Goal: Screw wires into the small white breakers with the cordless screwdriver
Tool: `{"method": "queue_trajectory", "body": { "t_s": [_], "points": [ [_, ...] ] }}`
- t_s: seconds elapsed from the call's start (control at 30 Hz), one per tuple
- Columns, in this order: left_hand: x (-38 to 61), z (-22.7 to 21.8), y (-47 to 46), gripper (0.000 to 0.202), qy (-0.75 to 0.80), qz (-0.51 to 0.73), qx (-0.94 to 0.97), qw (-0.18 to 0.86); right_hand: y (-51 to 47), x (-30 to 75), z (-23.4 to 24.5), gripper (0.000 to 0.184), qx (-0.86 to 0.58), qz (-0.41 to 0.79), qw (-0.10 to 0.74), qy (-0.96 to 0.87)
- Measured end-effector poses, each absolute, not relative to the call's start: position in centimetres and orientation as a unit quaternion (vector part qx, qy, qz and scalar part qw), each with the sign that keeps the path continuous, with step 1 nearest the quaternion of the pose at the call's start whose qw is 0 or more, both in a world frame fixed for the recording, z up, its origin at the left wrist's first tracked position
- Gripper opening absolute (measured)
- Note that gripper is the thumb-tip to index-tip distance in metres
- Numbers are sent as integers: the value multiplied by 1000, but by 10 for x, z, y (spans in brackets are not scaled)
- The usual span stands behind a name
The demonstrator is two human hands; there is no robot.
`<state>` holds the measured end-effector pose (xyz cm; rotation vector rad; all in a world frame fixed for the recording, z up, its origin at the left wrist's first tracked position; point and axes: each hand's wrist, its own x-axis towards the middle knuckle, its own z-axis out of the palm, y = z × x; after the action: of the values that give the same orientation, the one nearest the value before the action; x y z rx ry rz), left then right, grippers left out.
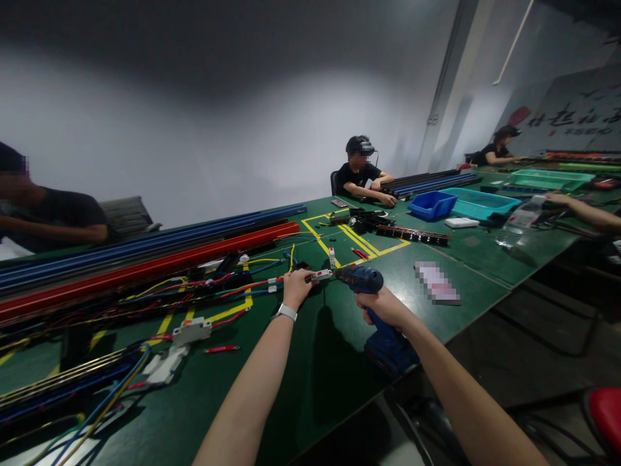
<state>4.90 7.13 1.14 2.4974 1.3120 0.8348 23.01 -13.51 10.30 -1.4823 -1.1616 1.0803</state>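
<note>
My left hand (296, 288) is closed on a small white circuit breaker (321, 275) with a red mark, held just over the green table. In my right hand (383, 305) is a blue cordless drill (361, 279), gripped by its handle, its nose pointing left at the breaker's end. Whether the bit touches the breaker is too small to tell. Another white breaker (332, 257) stands upright just behind. Red and black wires (252, 285) lie to the left of my left hand. A short red wire piece (359, 253) lies beyond the drill.
Long red (233, 243) and blue rails (160, 244) run along the table's far left. White breakers with wires (192, 331) lie nearer left. A phone (436, 283) rests to the right; blue (431, 204) and teal bins (480, 203) stand farther back. Several people sit around.
</note>
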Motion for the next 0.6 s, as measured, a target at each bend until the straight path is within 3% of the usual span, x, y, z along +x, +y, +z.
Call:
{"method": "queue_trajectory", "body": {
  "t_s": [0.6],
  "points": [
    [49, 7, 75, 27, 449, 286, 840, 103, -135, 232, 101, 12, -606, 443, 465, -469]
  ]
}}
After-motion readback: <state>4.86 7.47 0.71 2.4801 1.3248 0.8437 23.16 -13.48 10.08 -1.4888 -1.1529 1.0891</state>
